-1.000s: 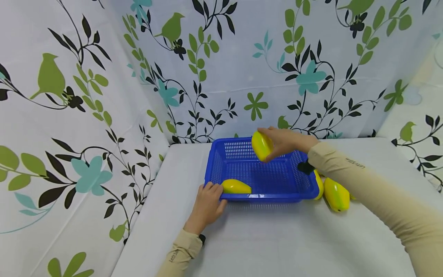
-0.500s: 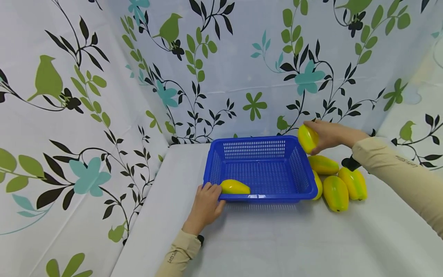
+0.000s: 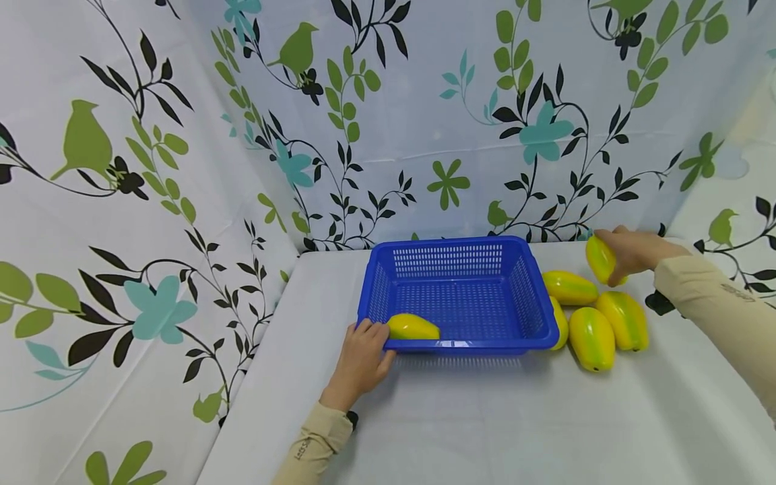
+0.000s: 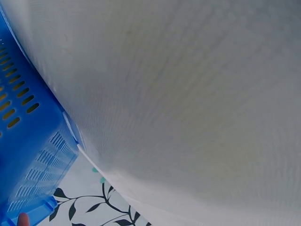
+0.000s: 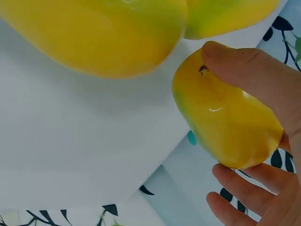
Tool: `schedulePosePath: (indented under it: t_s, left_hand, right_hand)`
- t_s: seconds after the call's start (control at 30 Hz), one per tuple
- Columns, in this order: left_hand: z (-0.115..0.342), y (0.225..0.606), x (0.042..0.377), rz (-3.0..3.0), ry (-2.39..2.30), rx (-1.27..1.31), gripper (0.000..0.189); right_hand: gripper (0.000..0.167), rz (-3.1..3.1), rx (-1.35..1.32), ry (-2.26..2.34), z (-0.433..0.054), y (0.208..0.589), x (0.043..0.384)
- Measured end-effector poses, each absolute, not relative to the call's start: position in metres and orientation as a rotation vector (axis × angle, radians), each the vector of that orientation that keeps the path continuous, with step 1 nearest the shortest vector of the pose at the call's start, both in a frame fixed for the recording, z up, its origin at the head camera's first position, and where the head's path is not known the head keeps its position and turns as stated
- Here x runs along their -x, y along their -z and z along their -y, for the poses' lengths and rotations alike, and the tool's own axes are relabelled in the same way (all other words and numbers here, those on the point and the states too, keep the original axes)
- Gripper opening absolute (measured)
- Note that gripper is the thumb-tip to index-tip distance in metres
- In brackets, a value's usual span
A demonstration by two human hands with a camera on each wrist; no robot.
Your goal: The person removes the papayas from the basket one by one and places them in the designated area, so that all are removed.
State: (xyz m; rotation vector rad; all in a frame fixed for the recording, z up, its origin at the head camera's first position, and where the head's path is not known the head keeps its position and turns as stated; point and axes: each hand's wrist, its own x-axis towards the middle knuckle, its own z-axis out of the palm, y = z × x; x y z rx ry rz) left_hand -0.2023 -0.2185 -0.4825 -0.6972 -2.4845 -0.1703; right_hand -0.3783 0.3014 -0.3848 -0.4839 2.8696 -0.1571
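Note:
My left hand (image 3: 359,360) grips the near left corner of a blue plastic basket (image 3: 469,345), fingers curled over its rim. In the left wrist view only a fingertip (image 4: 22,219) shows beside the basket's slotted wall (image 4: 35,117). One yellow fruit (image 3: 413,327) lies inside the basket, close to that hand. At the right, my right hand (image 3: 644,250) holds a yellow-green, papaya-like fruit (image 3: 600,259) above the far side of a group of similar fruits (image 3: 591,339). The right wrist view shows the thumb over the held fruit (image 5: 221,113) near its stem scar, other fingers beneath.
Several fruits lie clustered against the basket's right side, one (image 3: 559,325) partly hidden by its wall. A white cloth covers the table (image 3: 485,424). Patterned curtains (image 3: 394,135) rise behind and at both sides.
My right hand has carried the fruit from above the basket to the right, past its right rim and over beyond the other fruits. The left hand and basket stay put.

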Motion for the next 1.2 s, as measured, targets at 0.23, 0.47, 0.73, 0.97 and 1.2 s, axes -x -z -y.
schedulePosePath:
  t_s: [0.23,0.47,0.73,0.97,1.2]
  left_hand:
    - [0.218,0.481,0.201,2.512,0.179,0.689,0.018]
    - [0.217,0.478,0.201,2.518,0.188,0.692,0.019]
    - [0.218,0.479,0.201,2.492,0.176,0.696,0.019]
    - [0.22,0.479,0.2,2.487,0.162,0.695,0.018]
    - [0.22,0.479,0.2,2.507,0.163,0.697,0.017]
  right_hand:
    - [0.112,-2.82,0.42,0.266,-0.31,0.401,0.38]
    - [0.109,-2.817,0.432,0.283,-0.309,0.408,0.384]
    - [0.113,-2.774,0.347,0.266,-0.307,0.415,0.385]
    - [0.115,-2.744,0.333,0.301,-0.306,0.426,0.387]
    - [0.123,-2.724,0.409,0.339,-0.307,0.429,0.388]
